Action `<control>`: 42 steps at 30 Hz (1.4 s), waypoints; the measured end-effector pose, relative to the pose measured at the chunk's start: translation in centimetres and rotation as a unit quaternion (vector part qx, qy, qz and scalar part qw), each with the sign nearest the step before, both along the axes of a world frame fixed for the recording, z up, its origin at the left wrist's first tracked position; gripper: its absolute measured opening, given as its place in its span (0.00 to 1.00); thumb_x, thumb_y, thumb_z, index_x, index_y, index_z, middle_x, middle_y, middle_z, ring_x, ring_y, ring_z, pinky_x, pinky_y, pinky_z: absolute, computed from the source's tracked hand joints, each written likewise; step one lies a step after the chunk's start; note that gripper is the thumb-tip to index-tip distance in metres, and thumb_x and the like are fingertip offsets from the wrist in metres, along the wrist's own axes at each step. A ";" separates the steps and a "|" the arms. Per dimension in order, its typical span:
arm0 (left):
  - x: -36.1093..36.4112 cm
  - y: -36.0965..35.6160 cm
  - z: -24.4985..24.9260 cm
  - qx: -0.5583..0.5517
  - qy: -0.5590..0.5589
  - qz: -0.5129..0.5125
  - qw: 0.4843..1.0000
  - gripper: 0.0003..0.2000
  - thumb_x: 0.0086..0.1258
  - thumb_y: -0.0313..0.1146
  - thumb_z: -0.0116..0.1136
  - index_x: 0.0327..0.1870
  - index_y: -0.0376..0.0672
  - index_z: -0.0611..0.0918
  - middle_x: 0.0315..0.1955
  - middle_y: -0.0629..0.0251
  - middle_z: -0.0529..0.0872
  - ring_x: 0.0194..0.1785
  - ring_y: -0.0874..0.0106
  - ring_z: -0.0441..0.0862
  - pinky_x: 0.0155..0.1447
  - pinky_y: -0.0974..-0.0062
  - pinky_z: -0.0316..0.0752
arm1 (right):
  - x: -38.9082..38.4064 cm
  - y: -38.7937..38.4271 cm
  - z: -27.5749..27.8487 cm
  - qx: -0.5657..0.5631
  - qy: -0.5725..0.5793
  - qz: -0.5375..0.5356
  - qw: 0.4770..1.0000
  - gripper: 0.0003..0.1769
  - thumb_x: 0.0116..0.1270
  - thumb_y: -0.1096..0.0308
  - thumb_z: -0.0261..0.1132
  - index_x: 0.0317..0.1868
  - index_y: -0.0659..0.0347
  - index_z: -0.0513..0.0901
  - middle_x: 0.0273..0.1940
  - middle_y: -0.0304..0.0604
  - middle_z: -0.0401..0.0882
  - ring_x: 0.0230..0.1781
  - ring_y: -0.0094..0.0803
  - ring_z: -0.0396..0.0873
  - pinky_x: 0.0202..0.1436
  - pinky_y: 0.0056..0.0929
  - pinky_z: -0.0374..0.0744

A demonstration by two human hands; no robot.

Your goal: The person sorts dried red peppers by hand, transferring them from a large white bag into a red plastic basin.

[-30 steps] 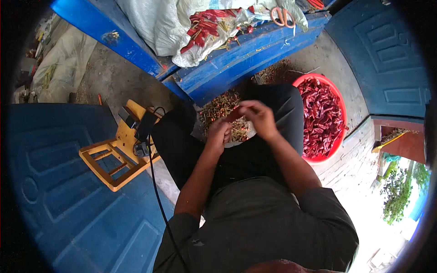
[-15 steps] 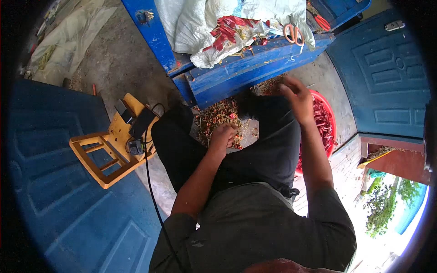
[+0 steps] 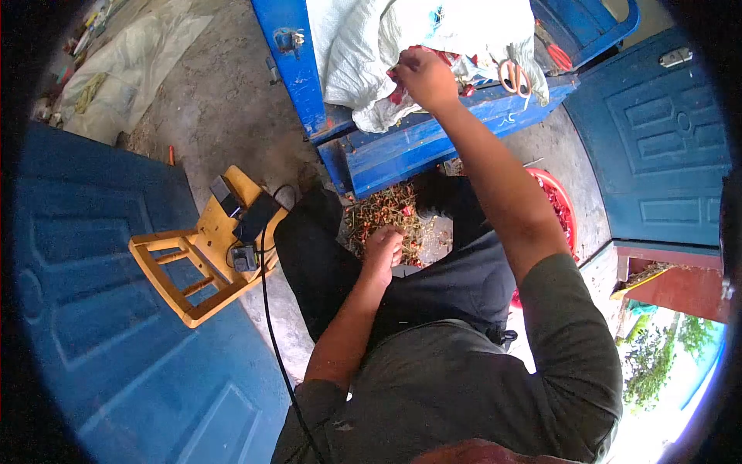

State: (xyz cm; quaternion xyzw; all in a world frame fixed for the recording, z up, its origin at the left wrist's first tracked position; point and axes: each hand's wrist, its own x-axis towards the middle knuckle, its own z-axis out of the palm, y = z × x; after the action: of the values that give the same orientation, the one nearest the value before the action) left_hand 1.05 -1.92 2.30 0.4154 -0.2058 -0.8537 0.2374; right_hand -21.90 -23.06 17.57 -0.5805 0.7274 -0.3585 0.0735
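Note:
My right hand [image 3: 427, 77] reaches over the white sack [image 3: 352, 66] on the blue cart, fingers bent down on the red peppers [image 3: 397, 94]; its fingertips are partly hidden among them. My left hand [image 3: 384, 251] is closed between my knees, above the littered stems [image 3: 379, 216] on the ground; whatever it may hold is too small to name. Scissors with pale orange handles [image 3: 514, 76] lie at the sack's right edge, to the right of my right hand. Part of a red basin [image 3: 568, 203] of red peppers shows beyond my right forearm.
The blue cart's edge [image 3: 417, 151] runs in front of my knees. Red-handled scissors [image 3: 558, 56] lie farther right on it. A wooden chair [image 3: 193, 301] with devices and a black cable [image 3: 267, 309] stands at left. Blue doors flank both sides.
My right hand has moved from above the red basin up and left onto the peppers on the sack. My left hand stays closed between my knees. The view has shifted slightly.

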 end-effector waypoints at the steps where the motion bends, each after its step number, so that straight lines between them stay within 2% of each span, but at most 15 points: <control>1: -0.1 0.0 0.2 0.001 0.001 -0.001 1.000 0.06 0.65 0.28 0.55 0.41 0.41 0.80 0.19 0.78 0.67 0.18 0.84 0.61 0.20 0.81 0.55 | -0.1 -0.1 0.3 0.001 0.001 -0.001 1.000 0.19 0.63 0.59 0.68 0.52 0.57 0.85 0.44 0.48 0.87 0.46 0.44 0.85 0.52 0.38 0.80; 4: -0.4 -0.1 0.4 0.016 -0.002 0.006 1.000 0.05 0.65 0.28 0.55 0.40 0.42 0.80 0.19 0.79 0.67 0.17 0.84 0.61 0.20 0.82 0.54 | -0.9 -0.6 0.5 0.085 0.045 0.025 0.995 0.19 0.64 0.59 0.68 0.53 0.58 0.84 0.44 0.49 0.87 0.45 0.42 0.86 0.52 0.36 0.80; 6: -0.5 0.0 0.3 0.012 0.008 0.020 1.000 0.05 0.66 0.27 0.54 0.40 0.41 0.80 0.18 0.80 0.66 0.16 0.86 0.59 0.18 0.84 0.53 | -1.7 -0.9 -0.1 0.059 -0.033 0.046 0.997 0.18 0.65 0.62 0.68 0.54 0.59 0.84 0.45 0.49 0.87 0.44 0.40 0.86 0.51 0.34 0.80; 10: -0.5 -0.1 0.1 0.022 0.017 0.004 1.000 0.05 0.66 0.27 0.53 0.40 0.42 0.79 0.18 0.81 0.66 0.16 0.87 0.59 0.18 0.84 0.52 | -3.5 0.9 -0.6 -0.017 -0.009 0.051 0.999 0.17 0.68 0.64 0.67 0.54 0.61 0.83 0.42 0.45 0.86 0.41 0.33 0.84 0.47 0.29 0.79; 13: -0.7 0.0 0.1 0.021 0.015 0.003 1.000 0.05 0.66 0.27 0.53 0.40 0.41 0.79 0.18 0.81 0.65 0.16 0.87 0.58 0.18 0.84 0.52 | -3.8 3.8 -0.5 -0.038 -0.299 0.050 0.952 0.11 0.71 0.65 0.66 0.50 0.58 0.85 0.37 0.34 0.83 0.33 0.18 0.77 0.36 0.19 0.75; 18: -0.8 -0.2 0.2 0.020 0.000 -0.014 1.000 0.05 0.65 0.26 0.54 0.40 0.41 0.79 0.18 0.80 0.66 0.16 0.86 0.59 0.18 0.84 0.52 | -2.8 13.8 -0.5 0.139 -0.390 0.097 0.905 0.06 0.72 0.64 0.63 0.44 0.54 0.84 0.34 0.32 0.84 0.29 0.18 0.77 0.27 0.15 0.72; 20: -0.8 -0.1 0.4 0.009 -0.005 -0.012 1.000 0.05 0.66 0.27 0.54 0.40 0.40 0.79 0.18 0.80 0.67 0.17 0.86 0.60 0.19 0.84 0.53 | -0.7 18.5 -2.1 0.247 -0.426 0.094 0.865 0.08 0.72 0.64 0.63 0.46 0.56 0.84 0.36 0.33 0.85 0.32 0.18 0.79 0.29 0.17 0.73; 24: -1.1 0.5 -0.4 0.010 -0.009 0.006 1.000 0.06 0.71 0.29 0.52 0.40 0.39 0.81 0.21 0.75 0.74 0.18 0.83 0.67 0.21 0.83 0.60 | 2.4 25.1 -8.2 0.305 -0.562 0.208 0.740 0.13 0.69 0.74 0.67 0.53 0.66 0.82 0.44 0.44 0.86 0.45 0.30 0.84 0.50 0.30 0.83; 26: -2.1 0.8 -0.6 0.001 -0.032 0.037 0.999 0.06 0.72 0.30 0.52 0.41 0.39 0.81 0.23 0.72 0.77 0.19 0.82 0.70 0.22 0.83 0.62 | 4.4 26.6 -9.2 0.297 -0.596 0.201 0.719 0.15 0.67 0.78 0.68 0.54 0.66 0.81 0.44 0.44 0.86 0.44 0.29 0.84 0.50 0.30 0.83; 28: -2.4 0.9 -1.5 -0.009 -0.054 0.069 0.996 0.07 0.72 0.31 0.53 0.41 0.40 0.82 0.25 0.69 0.80 0.19 0.80 0.73 0.23 0.82 0.65 | 5.5 27.2 -10.2 0.276 -0.604 0.200 0.720 0.16 0.66 0.77 0.70 0.54 0.65 0.82 0.44 0.43 0.86 0.44 0.28 0.84 0.50 0.30 0.83; 30: -1.7 0.7 -3.0 -0.008 -0.043 0.081 0.996 0.08 0.73 0.33 0.53 0.42 0.41 0.82 0.28 0.66 0.83 0.20 0.77 0.76 0.21 0.80 0.66 | 6.4 27.2 -10.7 0.251 -0.485 0.174 0.819 0.14 0.66 0.76 0.71 0.52 0.64 0.83 0.45 0.42 0.86 0.44 0.27 0.84 0.48 0.30 0.84; 32: -1.4 0.6 -3.4 0.001 -0.038 0.079 0.996 0.08 0.73 0.33 0.52 0.42 0.41 0.83 0.27 0.66 0.82 0.19 0.78 0.75 0.20 0.79 0.64 | 7.4 27.3 -11.7 0.199 -0.502 0.179 0.822 0.14 0.65 0.72 0.72 0.51 0.62 0.84 0.44 0.42 0.87 0.44 0.28 0.85 0.48 0.33 0.83; 35: -0.6 0.3 -3.2 0.029 -0.057 0.057 0.996 0.09 0.74 0.35 0.51 0.42 0.42 0.83 0.25 0.67 0.81 0.17 0.77 0.71 0.17 0.77 0.61 | 8.4 27.5 -13.1 0.180 -0.339 0.129 0.914 0.18 0.60 0.61 0.75 0.49 0.56 0.86 0.44 0.44 0.87 0.43 0.37 0.87 0.48 0.34 0.83; 40: -1.0 0.7 -5.8 0.003 -0.127 0.050 0.991 0.10 0.75 0.36 0.49 0.39 0.43 0.82 0.21 0.69 0.76 0.13 0.77 0.65 0.16 0.75 0.57 | 9.1 27.4 -13.5 0.212 -0.270 0.056 0.938 0.17 0.59 0.58 0.74 0.45 0.58 0.85 0.38 0.45 0.87 0.38 0.37 0.87 0.42 0.35 0.83; 42: -0.4 0.6 -6.4 0.011 -0.130 -0.005 0.991 0.11 0.75 0.37 0.50 0.47 0.41 0.81 0.38 0.63 0.83 0.38 0.67 0.83 0.40 0.68 0.80 | 9.1 27.3 -13.8 0.212 -0.252 0.049 0.943 0.17 0.59 0.58 0.74 0.43 0.59 0.84 0.34 0.46 0.87 0.34 0.37 0.87 0.40 0.35 0.83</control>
State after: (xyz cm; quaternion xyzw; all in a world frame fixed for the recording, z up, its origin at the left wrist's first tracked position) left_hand 0.63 -1.35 -4.15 0.5244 -0.2275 -0.7960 0.1993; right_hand -12.75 4.28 3.78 -0.4771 0.7147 -0.3268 0.3934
